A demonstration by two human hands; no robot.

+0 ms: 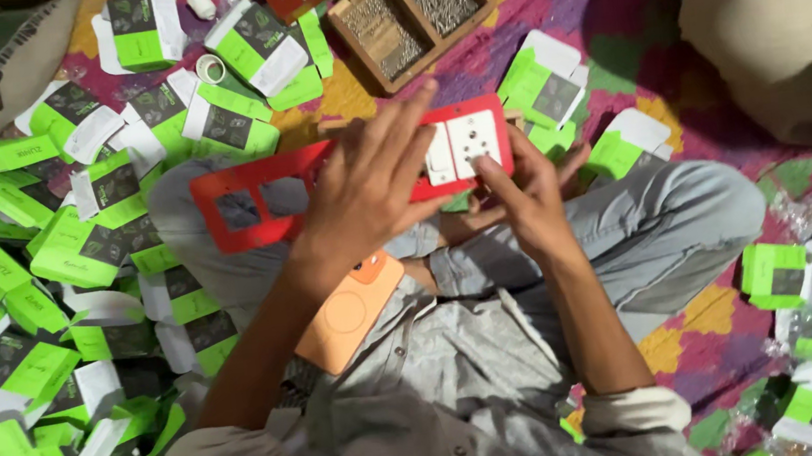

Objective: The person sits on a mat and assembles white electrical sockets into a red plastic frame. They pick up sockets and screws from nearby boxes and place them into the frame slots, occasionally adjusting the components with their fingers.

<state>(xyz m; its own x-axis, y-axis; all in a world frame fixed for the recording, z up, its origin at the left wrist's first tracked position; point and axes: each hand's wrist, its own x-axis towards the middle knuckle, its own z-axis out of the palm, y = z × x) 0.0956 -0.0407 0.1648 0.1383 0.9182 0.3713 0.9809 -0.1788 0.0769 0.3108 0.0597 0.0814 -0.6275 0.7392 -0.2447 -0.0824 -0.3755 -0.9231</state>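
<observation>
A long red plastic switch-plate frame lies across the seated person's lap, a white socket module at its three o'clock end. Green-and-white cardboard boxes spread toward nine o'clock; a compartmented wooden tray sits at twelve.

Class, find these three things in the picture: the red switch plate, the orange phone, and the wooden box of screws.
red switch plate (264, 172): head view, on its red upper frame bar.
orange phone (350, 314): head view, middle of its back.
wooden box of screws (406, 9): head view, on the central divider.
</observation>
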